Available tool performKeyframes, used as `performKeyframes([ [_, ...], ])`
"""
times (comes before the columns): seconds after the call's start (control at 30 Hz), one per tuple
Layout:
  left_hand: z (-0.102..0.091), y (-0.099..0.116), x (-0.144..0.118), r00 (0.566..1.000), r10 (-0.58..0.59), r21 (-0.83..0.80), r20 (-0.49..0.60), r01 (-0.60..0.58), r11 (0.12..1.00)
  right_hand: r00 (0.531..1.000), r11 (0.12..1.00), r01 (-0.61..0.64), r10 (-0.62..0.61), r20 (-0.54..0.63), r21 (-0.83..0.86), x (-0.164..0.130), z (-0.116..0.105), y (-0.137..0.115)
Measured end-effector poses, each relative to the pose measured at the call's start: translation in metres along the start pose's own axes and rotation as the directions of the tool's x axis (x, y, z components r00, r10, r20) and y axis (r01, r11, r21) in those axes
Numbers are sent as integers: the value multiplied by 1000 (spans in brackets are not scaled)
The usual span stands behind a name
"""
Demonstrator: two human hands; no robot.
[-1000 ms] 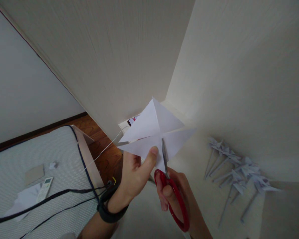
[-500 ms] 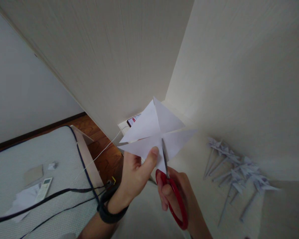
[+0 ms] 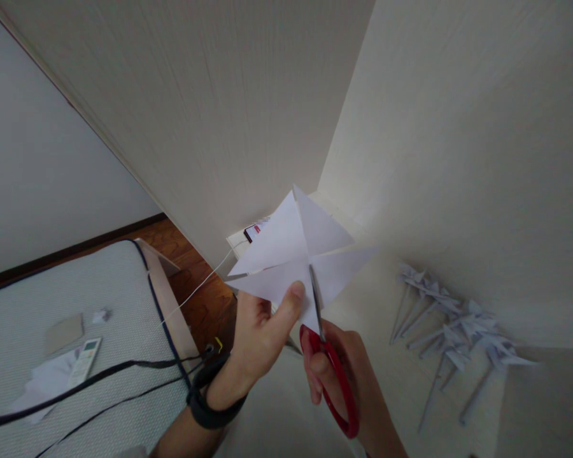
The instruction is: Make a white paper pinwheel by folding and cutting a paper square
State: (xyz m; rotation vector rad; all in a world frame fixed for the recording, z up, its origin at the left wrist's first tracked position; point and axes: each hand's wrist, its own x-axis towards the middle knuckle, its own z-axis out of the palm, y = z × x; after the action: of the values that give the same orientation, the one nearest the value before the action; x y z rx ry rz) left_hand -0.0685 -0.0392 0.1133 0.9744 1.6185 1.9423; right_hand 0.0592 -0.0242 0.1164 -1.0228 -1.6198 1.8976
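A white paper square [image 3: 277, 238], slit from its corners toward the middle, is pinched in my left hand [image 3: 265, 331], thumb on top and fingers underneath. My right hand [image 3: 344, 362] grips red-handled scissors [image 3: 346, 401] by their loops. The scissor blades lie along the slit at the paper's near corner, tips close to its centre, and look nearly closed. Off to the right lie several paper pinwheels [image 3: 472, 321] on rolled paper sticks, bunched together on the pale surface.
Behind the paper a phone [image 3: 252, 233] rests with a white cable [image 3: 203, 283] attached. On the mattress [image 3: 138, 305] at left are white paper sheets [image 3: 48, 381], a remote control [image 3: 86, 359], a beige square [image 3: 64, 334] and a crumpled scrap [image 3: 102, 315]. Black straps [image 3: 119, 369] cross it. Pale panels [image 3: 248, 95] stand behind.
Almost nothing differs. The paper, my left hand and the scissors keep their places, with only a very slight shift of the red handles and the view.
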Motion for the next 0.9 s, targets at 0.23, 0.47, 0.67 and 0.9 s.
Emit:
performKeyframes([
  [0.23, 0, 2, 0, 999, -11, -22, 46, 12, 1000, 999, 999, 29, -29, -22, -17, 2, 0, 7],
  [0.47, -1, 3, 1, 996, -31, -24, 79, 33, 999, 996, 997, 78, -78, -42, -9, 3, -2, 12],
  [0.67, -2, 2, 1, 994, -34, -10, 106, 36, 999, 989, 990, 139, -140, -39, -24, 4, 0, 11],
  [0.9, -2, 4, 2, 994, -22, -22, 103, 24, 999, 989, 989, 147, -148, -30, -30, 5, 1, 8],
])
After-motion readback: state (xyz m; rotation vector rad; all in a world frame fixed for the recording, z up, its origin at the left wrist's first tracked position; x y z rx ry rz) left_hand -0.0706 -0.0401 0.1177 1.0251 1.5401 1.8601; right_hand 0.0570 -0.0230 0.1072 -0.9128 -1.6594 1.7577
